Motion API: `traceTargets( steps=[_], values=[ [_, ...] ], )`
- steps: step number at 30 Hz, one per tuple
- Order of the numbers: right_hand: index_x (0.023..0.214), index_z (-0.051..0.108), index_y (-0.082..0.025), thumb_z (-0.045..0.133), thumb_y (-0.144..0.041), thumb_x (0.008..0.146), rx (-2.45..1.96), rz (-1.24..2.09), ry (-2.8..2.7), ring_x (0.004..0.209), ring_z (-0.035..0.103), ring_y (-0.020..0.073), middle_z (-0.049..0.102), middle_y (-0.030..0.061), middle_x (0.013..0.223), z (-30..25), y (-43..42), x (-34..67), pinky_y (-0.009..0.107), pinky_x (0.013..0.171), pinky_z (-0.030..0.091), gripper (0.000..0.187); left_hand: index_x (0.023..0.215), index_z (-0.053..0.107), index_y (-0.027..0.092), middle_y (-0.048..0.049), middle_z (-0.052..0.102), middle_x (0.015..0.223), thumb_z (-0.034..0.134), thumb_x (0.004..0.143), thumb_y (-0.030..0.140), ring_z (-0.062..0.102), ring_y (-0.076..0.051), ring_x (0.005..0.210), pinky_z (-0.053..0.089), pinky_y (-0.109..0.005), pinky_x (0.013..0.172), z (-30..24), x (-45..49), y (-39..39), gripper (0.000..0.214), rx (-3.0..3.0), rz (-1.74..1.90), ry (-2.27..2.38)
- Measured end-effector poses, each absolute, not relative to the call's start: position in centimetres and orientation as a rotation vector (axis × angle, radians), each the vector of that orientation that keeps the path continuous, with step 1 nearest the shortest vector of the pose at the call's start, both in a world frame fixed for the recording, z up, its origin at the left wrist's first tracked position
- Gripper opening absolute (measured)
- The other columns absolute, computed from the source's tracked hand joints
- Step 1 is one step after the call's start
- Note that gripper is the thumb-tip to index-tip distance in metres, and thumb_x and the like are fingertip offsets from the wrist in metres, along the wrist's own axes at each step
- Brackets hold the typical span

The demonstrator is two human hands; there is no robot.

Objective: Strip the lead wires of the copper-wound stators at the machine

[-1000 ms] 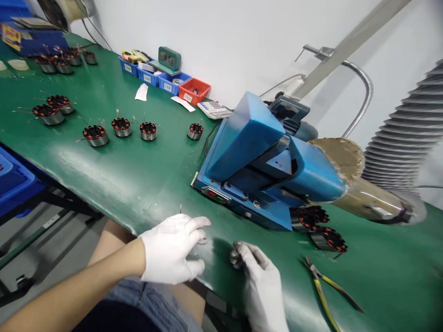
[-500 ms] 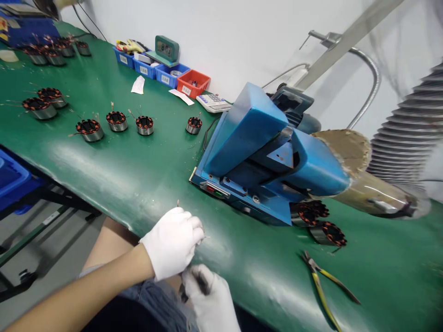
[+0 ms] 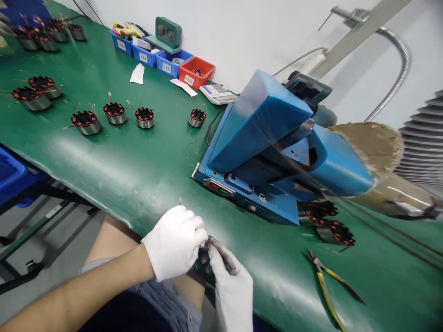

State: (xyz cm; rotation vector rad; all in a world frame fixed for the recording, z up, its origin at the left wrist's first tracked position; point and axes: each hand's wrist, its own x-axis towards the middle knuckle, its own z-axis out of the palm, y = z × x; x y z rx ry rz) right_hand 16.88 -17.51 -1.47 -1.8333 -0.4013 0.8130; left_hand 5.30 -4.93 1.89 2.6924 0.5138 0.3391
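Observation:
My left hand [image 3: 178,242], in a white glove, is closed over a mostly hidden motor stator near the table's front edge. Above the knuckles pokes a copper lead [image 3: 180,201] like those on the other stators. Right beside it, my right hand [image 3: 232,279], gloved in white with blackened fingertips, pinches close to the left fingers. What lies between its fingertips is too small and covered to make out. Diagonal cutters [image 3: 321,272] with yellow handles lie spread on the table, to the right of my right hand.
A blue machine [image 3: 256,138] stands ahead on the green table [image 3: 155,161]. Stators [image 3: 334,233] lie by its right end. Several more, including one nearby stator [image 3: 144,118], stand to the left. Along the wall are blue bins [image 3: 171,64], a red bin [image 3: 196,73], a clock [image 3: 168,32] and a calculator [image 3: 218,93].
My right hand has moved up and to the right, from below my left hand to its fingertips. My left hand stays nearly in place. The view has shifted slightly.

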Motion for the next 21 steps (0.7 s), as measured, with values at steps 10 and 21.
traceTargets(
  steps=[10, 21],
  values=[
    [0.107, 0.073, -0.022, 0.069, -0.038, 0.081, -1.907, 0.618, -0.613, 0.105, 0.066, 0.0272, 0.071, 0.0099, 0.115, -1.9, -18.5, 16.6, 0.040, 0.094, 0.051, 0.031, 0.080, 0.057, 0.018, -0.0052, 0.058, 0.083, 0.044, 0.087, 0.016, 0.050, -0.022, 0.074, 0.038, -0.040, 0.073, 2.3, 5.3, -4.9, 0.015, 2.696, 0.330, 0.531],
    [0.098, 0.072, -0.023, 0.059, -0.026, 0.086, -1.895, 0.399, -1.252, 0.086, 0.065, 0.0235, 0.073, 0.0086, 0.096, -0.2, -16.4, 18.0, 0.038, 0.080, 0.050, 0.018, 0.080, 0.057, 0.019, -0.0038, 0.059, 0.083, 0.049, 0.087, 0.017, 0.049, -0.022, 0.075, 0.038, -0.039, 0.072, 2.1, 5.0, -4.5, 0.010, 2.683, 0.365, 0.440]
  ],
)
